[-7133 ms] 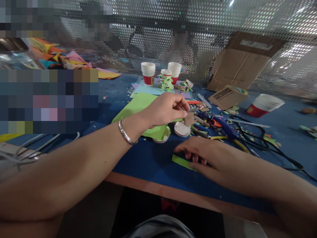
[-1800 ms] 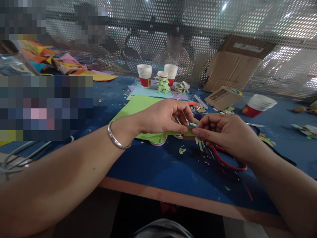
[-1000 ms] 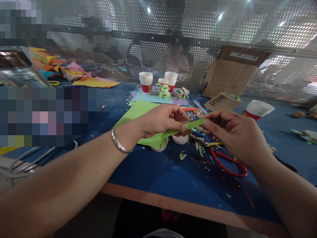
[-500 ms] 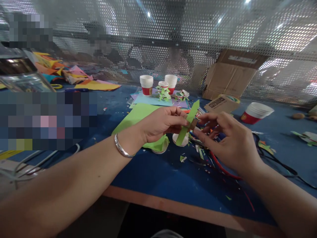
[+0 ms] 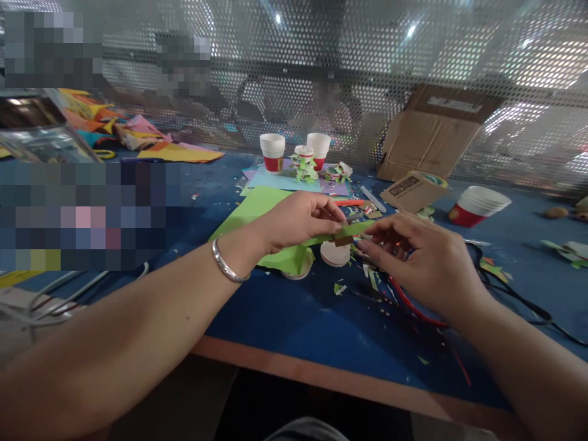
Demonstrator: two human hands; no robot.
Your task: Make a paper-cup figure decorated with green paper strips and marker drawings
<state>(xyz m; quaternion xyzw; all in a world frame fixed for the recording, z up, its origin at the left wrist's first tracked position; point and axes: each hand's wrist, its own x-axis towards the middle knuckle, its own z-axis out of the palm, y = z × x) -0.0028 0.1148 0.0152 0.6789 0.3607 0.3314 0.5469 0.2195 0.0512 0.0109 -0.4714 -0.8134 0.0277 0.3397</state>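
Note:
My left hand [image 5: 298, 223], a silver bangle on its wrist, pinches a narrow green paper strip [image 5: 356, 230] over the table. A small brown cardboard piece [image 5: 343, 241] lies against the strip's underside. At the strip's far end, the bent fingers of my right hand [image 5: 416, 254] close on its tip. Below my left hand spreads a large green paper sheet [image 5: 245, 214], its near corner draped over a pale round disc [image 5: 297, 275]. A second pale disc [image 5: 335, 254] lies under the strip.
Paper cups [image 5: 272, 153] and cut-paper pieces [image 5: 305, 168] stand at the back. Tilted cups [image 5: 478, 205], a cardboard box [image 5: 425, 135] and dark cables [image 5: 509, 291] are on the right. Scraps litter the blue table [image 5: 294, 324]. A large jar [image 5: 37, 131] stands at the left.
The green strip has swung from a steep slant to nearly level. My right fingers have gone from beside it to its end. My left hand has barely shifted.

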